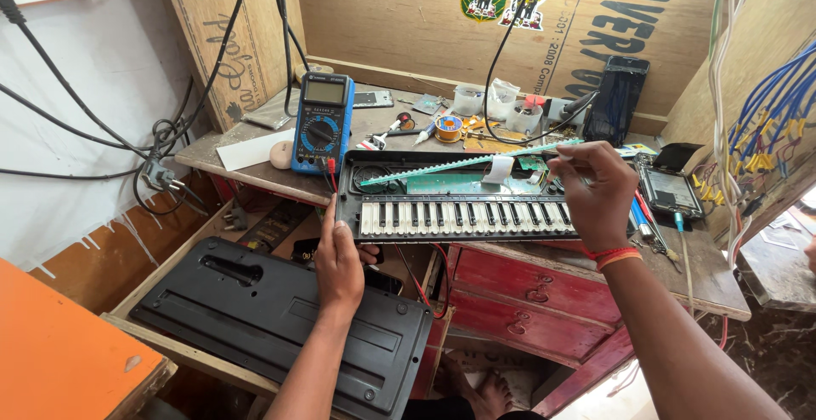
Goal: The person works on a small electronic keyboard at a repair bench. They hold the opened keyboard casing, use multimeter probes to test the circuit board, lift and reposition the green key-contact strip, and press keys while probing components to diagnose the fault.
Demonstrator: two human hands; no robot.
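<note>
Head view of an opened black electronic keyboard with black and white keys (463,214) lying across the middle of the worn wooden surface (714,271), its top cover off so that the inside shows. The left hand (338,260), at the keyboard's 8 o'clock corner, is closed around the front left edge of the case, thumb on top. The right hand (595,195), at the keyboard's 3 o'clock end, has its fingers curled and pinched on the end of a long narrow pale green circuit strip (463,165), which slants across the open case toward 9 o'clock. A blue digital multimeter (322,122) stands at 11 o'clock of the keyboard, just beside it. A black moulded plastic cover panel (280,322) rests at 7 o'clock, below the surface, well apart from the right hand.
</note>
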